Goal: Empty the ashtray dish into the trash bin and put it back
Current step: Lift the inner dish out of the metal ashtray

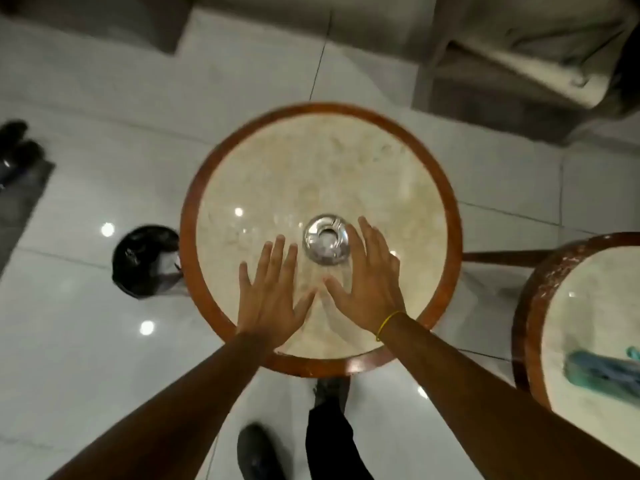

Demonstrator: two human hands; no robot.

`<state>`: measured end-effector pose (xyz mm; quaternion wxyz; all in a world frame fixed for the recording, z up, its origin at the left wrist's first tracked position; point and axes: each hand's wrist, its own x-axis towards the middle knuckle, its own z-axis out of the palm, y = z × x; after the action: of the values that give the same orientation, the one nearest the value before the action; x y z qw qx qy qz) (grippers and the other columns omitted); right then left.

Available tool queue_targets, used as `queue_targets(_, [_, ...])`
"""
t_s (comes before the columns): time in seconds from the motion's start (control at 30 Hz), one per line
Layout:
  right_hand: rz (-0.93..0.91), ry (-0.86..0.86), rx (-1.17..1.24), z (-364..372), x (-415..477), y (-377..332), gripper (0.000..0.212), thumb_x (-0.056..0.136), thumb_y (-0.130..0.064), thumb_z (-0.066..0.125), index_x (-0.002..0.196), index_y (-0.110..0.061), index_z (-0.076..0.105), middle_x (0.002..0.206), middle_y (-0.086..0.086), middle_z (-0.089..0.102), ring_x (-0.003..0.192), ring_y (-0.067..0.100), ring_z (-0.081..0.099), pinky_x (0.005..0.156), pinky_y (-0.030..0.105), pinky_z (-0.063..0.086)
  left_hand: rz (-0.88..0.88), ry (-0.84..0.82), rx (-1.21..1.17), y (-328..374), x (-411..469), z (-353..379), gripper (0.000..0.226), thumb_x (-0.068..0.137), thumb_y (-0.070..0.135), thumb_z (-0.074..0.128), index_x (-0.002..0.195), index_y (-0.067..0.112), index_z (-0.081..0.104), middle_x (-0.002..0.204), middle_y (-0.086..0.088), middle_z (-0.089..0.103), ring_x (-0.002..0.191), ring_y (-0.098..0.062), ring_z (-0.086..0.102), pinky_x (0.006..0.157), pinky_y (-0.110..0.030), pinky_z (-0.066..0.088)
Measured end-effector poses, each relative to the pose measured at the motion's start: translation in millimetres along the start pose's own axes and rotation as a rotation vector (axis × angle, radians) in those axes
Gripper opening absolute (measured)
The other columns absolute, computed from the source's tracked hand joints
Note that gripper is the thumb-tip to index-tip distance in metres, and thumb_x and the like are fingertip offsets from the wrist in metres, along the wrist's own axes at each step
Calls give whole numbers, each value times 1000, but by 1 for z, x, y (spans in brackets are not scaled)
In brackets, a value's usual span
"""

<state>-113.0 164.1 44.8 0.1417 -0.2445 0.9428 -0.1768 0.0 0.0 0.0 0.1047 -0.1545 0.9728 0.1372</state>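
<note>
Nearest us: a black shoe (258,452) and a dark trouser leg (329,441) on the glossy white floor (69,358), below the table's near edge.

Our two bare forearms reach up over the table (446,216), a round one with a pale marble top and a red-brown wooden rim.

Left hand (272,299): flat, palm down, fingers spread, empty. It sits over the marble just left of and nearer than the ashtray (326,239), not touching it.

Right hand (369,282): also spread wide and holding nothing, with a yellow band (388,323) at the wrist. Its fingers run along the ashtray's right side; whether they touch the rim we cannot tell.

Ashtray: a round shiny metal dish, upright on the marble a little nearer than the table's centre, between the two hands. Its contents are blurred.

Bin (145,261): black, round, on the floor just beside the table's left edge, partly tucked under the rim.

Right edge: a second round table (530,299) of the same make, with a teal cloth (602,370) on it.

Far left: dark shoes (17,143) by a grey mat (24,202).

Farthest: pale upholstered seating (519,46) along the top.
</note>
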Motion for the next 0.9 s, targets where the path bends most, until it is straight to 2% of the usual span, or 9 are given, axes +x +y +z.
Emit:
queue_targets(0.03, [-5,-14,-15,14,5,5,99,85,-69,54,162,-27,8,172,2,8,158,28,14,115,54,33,-15,-48,9,-3,1,18,91,105,74,25,176,17,15,184,-8,2,171,-32,8,130,-71,18])
queue_targets(0.1, [-2,14,-48,33,15,13,102,80,-67,57,161,-24,12,170,5,16,154,29,23,107,52,40,-28,-29,23,-10,2,50,92,106,75,22,176,15,13,185,-10,1,171,-32,5,131,-71,14])
queue_targets(0.2, [-64,49,-77,51,32,16,106,73,-64,62,159,-21,19,166,7,22,148,30,30,100,49,43,7,103,39,-16,-3,82,91,107,74,20,176,15,15,185,-9,3,171,-31,4,132,-69,8])
queue_targets(0.33, [-79,6,-116,45,67,4,113,67,-59,71,159,-19,19,162,8,25,145,31,32,99,47,42,28,146,47,-19,-1,80,90,107,73,25,176,16,13,185,-9,3,171,-30,4,132,-69,6])
queue_targets(0.47, [-130,-134,-216,32,92,-4,106,66,-53,77,153,-11,32,144,11,41,129,34,42,97,47,51,18,141,50,-16,-1,76,90,107,71,31,176,15,16,185,-10,5,171,-31,5,133,-68,8])
queue_targets(0.6, [-159,-245,-253,23,101,-7,97,64,-54,80,142,-11,41,133,11,42,115,34,44,94,41,52,14,146,49,-16,-1,75,90,107,70,31,176,15,17,185,-9,5,171,-31,5,133,-69,9])
queue_targets(0.7, [-178,-296,-238,21,102,-8,91,65,-52,81,137,-12,43,131,10,43,114,33,45,92,42,53,22,161,45,-15,-2,77,89,107,70,31,176,15,16,185,-10,5,171,-32,5,133,-68,9])
queue_targets(0.9, [-209,-327,-235,18,105,-13,96,61,-48,87,137,-13,41,130,9,47,116,32,47,94,45,53,18,146,46,-17,-1,81,89,107,72,26,176,17,15,185,-8,2,171,-31,1,133,-69,10])
